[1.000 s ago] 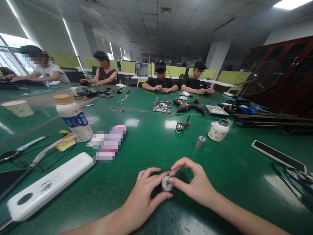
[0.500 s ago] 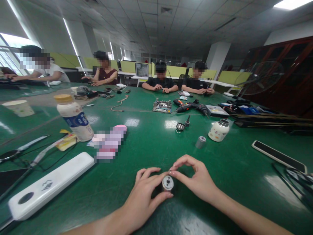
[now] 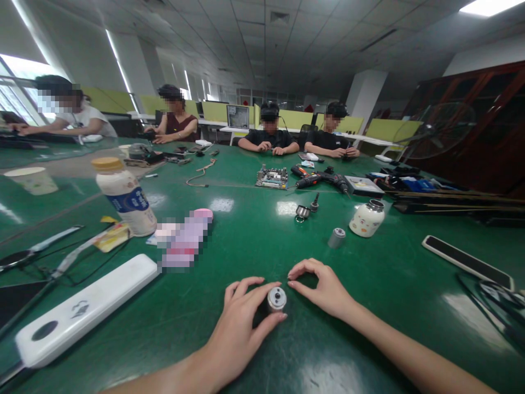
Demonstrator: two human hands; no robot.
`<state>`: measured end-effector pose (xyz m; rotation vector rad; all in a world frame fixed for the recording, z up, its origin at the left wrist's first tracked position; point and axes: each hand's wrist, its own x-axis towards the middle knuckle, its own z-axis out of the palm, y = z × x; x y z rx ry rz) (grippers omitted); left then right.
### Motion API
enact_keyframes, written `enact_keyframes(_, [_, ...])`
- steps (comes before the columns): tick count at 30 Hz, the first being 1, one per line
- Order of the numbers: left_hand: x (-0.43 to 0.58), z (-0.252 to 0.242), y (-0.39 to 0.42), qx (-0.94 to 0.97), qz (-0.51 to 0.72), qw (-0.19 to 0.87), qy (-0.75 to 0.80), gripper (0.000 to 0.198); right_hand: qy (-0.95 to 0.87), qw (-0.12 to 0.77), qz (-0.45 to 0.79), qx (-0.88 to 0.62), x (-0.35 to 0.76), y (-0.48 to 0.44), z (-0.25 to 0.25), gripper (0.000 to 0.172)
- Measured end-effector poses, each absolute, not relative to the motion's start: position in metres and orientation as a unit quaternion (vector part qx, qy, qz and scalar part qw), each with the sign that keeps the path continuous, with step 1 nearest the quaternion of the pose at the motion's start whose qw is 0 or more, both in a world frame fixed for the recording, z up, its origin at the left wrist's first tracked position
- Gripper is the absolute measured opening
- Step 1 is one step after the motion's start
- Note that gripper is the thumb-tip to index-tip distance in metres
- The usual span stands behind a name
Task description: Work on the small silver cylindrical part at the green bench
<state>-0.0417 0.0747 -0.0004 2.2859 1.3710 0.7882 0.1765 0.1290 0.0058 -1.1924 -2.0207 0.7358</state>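
Note:
Thumb and index finger of my left hand (image 3: 241,314) grip a small cylindrical metal motor (image 3: 276,298) from both sides. It stands upright on the green table, its round end with a central shaft and small holes facing up. Just right of it, apart from the motor, is my right hand (image 3: 322,287), thumb and index fingertips brought together in a pinch. Whatever may be between those fingertips is too small to make out. A second, similar motor (image 3: 337,237) stands farther off, near a white decorated bottle (image 3: 367,220) without a lid.
A white power strip (image 3: 88,312) lies at left, with a drink bottle (image 3: 129,202) and a pink-purple item (image 3: 188,241) beyond. Ahead are a metal cap (image 3: 302,213), a circuit board (image 3: 272,178) and power drills (image 3: 320,179). Several people sit across the table. At right lies a dark, pale-edged bar (image 3: 467,262).
My right hand has drawn back slightly from the motor's top, fingertips still together. The motor has shifted a little left and up in view, with my left hand still around it.

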Motion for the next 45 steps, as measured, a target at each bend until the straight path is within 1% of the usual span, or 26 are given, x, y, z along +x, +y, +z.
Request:
enact_keyframes(3, [-0.041,0.001,0.076,0.809,0.28,0.188,0.481,0.037,-0.771,0.347,0.273,-0.46,0.174,0.127,0.011,0.006])
enact_keyframes(8, [-0.041,0.005,0.076,0.817,0.272,0.214,0.461,0.041,-0.728,0.422,0.316,-0.439,0.162,0.108,0.031,0.008])
enact_keyframes(14, [-0.042,0.008,0.075,0.831,0.271,0.228,0.429,0.038,-0.751,0.406,0.311,-0.418,0.151,0.086,0.042,0.003])
enact_keyframes(19, [-0.041,0.008,0.075,0.83,0.271,0.24,0.425,0.038,-0.759,0.405,0.302,-0.41,0.151,0.087,0.038,0.005])
enact_keyframes(26, [-0.042,0.009,0.075,0.83,0.256,0.245,0.431,0.038,-0.705,0.474,0.269,-0.453,0.157,0.088,0.039,0.012])
enact_keyframes(28, [-0.041,0.009,0.075,0.83,0.257,0.244,0.43,0.038,-0.71,0.47,0.278,-0.444,0.157,0.088,0.039,0.009])
enact_keyframes(29, [-0.041,0.01,0.075,0.83,0.259,0.243,0.429,0.039,-0.719,0.458,0.284,-0.438,0.157,0.089,0.038,0.011])
enact_keyframes(32, [-0.041,0.01,0.075,0.829,0.268,0.237,0.429,0.041,-0.754,0.413,0.291,-0.419,0.154,0.089,0.036,0.025])
enact_keyframes(33, [-0.041,0.01,0.075,0.83,0.269,0.236,0.429,0.04,-0.764,0.401,0.291,-0.413,0.153,0.089,0.035,0.025])
enact_keyframes(36, [-0.04,0.01,0.075,0.835,0.268,0.232,0.421,0.035,-0.767,0.4,0.296,-0.405,0.151,0.088,0.035,0.012])
enact_keyframes(38, [-0.04,0.01,0.075,0.839,0.265,0.226,0.418,0.032,-0.754,0.41,0.305,-0.412,0.15,0.088,0.035,0.008])
enact_keyframes(45, [-0.041,0.009,0.075,0.839,0.264,0.208,0.428,0.038,-0.737,0.415,0.322,-0.425,0.155,0.095,0.034,0.017])
